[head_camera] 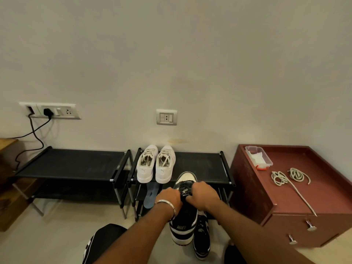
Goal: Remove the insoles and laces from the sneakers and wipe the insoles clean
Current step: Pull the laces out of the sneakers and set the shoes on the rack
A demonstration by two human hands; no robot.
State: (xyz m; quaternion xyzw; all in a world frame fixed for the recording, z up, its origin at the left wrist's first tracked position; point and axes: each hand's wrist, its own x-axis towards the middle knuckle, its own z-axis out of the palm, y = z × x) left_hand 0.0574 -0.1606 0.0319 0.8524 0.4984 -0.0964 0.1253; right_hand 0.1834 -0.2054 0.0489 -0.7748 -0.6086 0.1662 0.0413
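A black-and-white sneaker (184, 221) stands between my arms, toe toward the wall. My left hand (168, 197) and my right hand (202, 194) both pinch its black laces (184, 188) over the tongue. Its twin (202, 239) lies on the floor just to the right, partly hidden. A pair of white sneakers (155, 165) with no visible laces through the eyelets sits on the black shoe rack (202, 166). Two coiled pale laces (289, 178) lie on the red cabinet (304, 197). A blue insole (151, 195) leans under the rack's top shelf.
A clear plastic box (258, 157) holding white wipes stands at the cabinet's back left corner. A second black rack (72, 164) stands to the left. A black cable (36, 138) hangs from the wall socket. My knees show at the bottom edge.
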